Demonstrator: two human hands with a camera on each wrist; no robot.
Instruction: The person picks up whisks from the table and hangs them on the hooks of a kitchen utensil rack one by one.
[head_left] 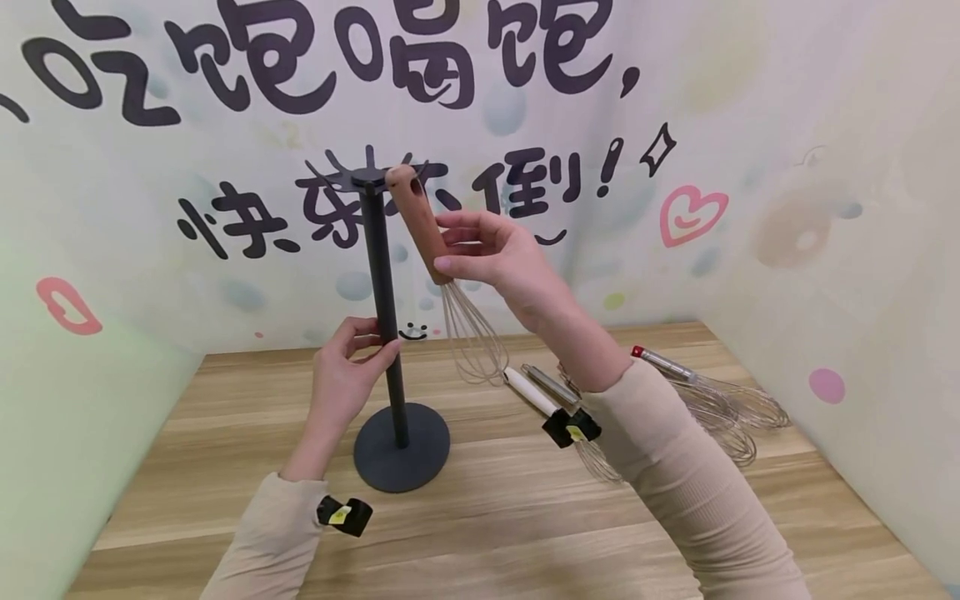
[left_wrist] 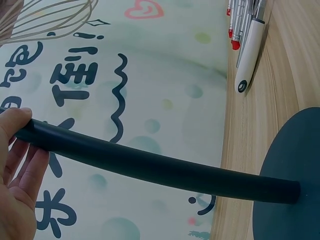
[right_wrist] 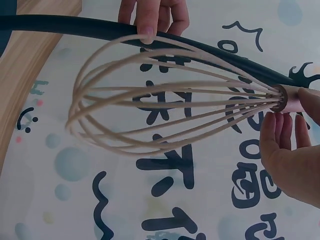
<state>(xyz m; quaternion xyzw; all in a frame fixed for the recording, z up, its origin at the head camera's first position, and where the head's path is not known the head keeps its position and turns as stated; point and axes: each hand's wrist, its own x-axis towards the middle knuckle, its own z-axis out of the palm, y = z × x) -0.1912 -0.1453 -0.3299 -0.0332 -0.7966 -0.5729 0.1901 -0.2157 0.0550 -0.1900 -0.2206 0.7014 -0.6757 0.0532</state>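
Head view: a wood-grained worktop (head_left: 510,525) meets a white wall (head_left: 750,125) printed with black characters (head_left: 153,117). The left hand (head_left: 347,371) pinches a smooth, black, round-based stand (head_left: 381,275) between its fingers; the right hand (head_left: 516,262) finger-pinches a brown wooden-handled wire whisk (head_left: 424,229) near the pronged top (head_left: 367,177). Other metal whisks (head_left: 671,367) lie right.

Stand (head_left: 381,275) gripped by the left hand (head_left: 347,367): plain near-black pole, dark slate base. Whisk (head_left: 427,229) pinched by the right hand (head_left: 510,262): reddish-brown handle, pale wires. Sleeves (head_left: 273,533) behind both hands: plain beige. Below the right hand: white-handled whisk (head_left: 528,390). Right of the right hand: silver whisk handle (head_left: 667,365), red tip. Table (head_left: 480,517) beneath both hands: light brown, banded wood grain. Backdrop (head_left: 600,287) beyond both hands: white, black lettering, pink heart, soft blue and green spots.
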